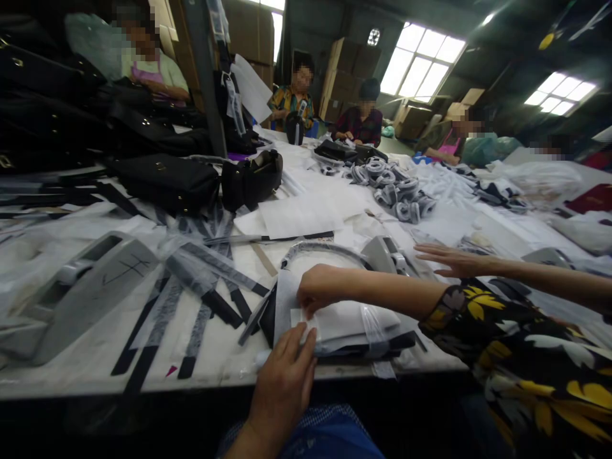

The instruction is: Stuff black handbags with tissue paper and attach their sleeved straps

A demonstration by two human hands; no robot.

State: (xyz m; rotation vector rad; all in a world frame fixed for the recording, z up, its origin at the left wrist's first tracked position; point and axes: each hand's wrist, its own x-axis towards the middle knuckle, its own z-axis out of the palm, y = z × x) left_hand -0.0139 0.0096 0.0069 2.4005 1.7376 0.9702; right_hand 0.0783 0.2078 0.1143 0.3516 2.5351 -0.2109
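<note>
In front of me lies a dark bag (342, 349), with white wrapping sheets (354, 315) over it and a clear plastic band across its right part. A wrapped handle loop (325, 246) arches behind it. My right hand (321, 288), reaching in from a floral sleeve, is closed with its fingertips pinching at a small white sheet on the left side of the bag. My left hand (287, 366) comes up from below, its fingers closed at the lower edge of that same sheet. Both hands nearly meet there. Whatever lies under the fingertips is partly hidden.
Grey tape dispensers (108, 280) stand left and behind the bag. Wrapped black straps (191, 319) lie to the left, black bags (162, 182) beyond. Rolled grey straps (392, 188) are piled ahead. Another person's hand (449, 258) reaches in from the right. Several people sit across the table.
</note>
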